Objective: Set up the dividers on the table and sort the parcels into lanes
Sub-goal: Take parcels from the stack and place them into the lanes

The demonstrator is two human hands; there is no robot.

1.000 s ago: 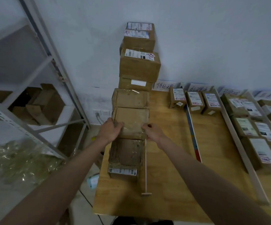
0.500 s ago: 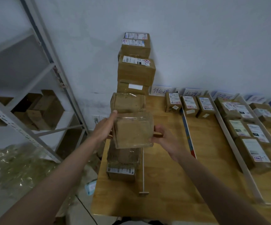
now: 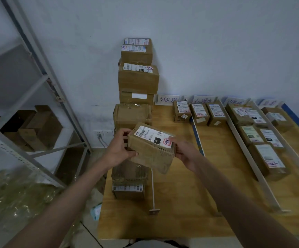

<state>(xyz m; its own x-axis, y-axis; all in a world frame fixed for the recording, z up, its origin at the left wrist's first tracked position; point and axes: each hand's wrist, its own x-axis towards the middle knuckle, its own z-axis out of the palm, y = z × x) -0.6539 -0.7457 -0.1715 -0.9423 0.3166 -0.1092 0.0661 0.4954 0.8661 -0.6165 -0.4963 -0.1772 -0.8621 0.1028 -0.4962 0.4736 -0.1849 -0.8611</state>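
Note:
I hold a brown cardboard parcel (image 3: 150,151) above the table's left side, tilted so its white shipping label faces me. My left hand (image 3: 119,151) grips its left end and my right hand (image 3: 182,152) grips its right end. Below it another parcel (image 3: 128,183) lies on the wooden table (image 3: 190,203). A tall stack of parcels (image 3: 138,77) rises against the wall behind. A thin white divider (image 3: 152,190) runs beside the left parcels. Further dividers, one with a blue edge (image 3: 198,138) and a white one (image 3: 252,158), separate lanes holding labelled parcels (image 3: 199,111).
Handwritten lane signs (image 3: 168,100) lean against the wall at the table's back. A metal shelf rack (image 3: 37,83) with cardboard boxes stands at the left. Crumpled clear plastic (image 3: 10,197) lies on the floor beside the table. A blue strip (image 3: 295,117) borders the far right.
Both hands lifted the parcel off the left row and turned it over, so its labelled face now shows. It has also come a little to the right.

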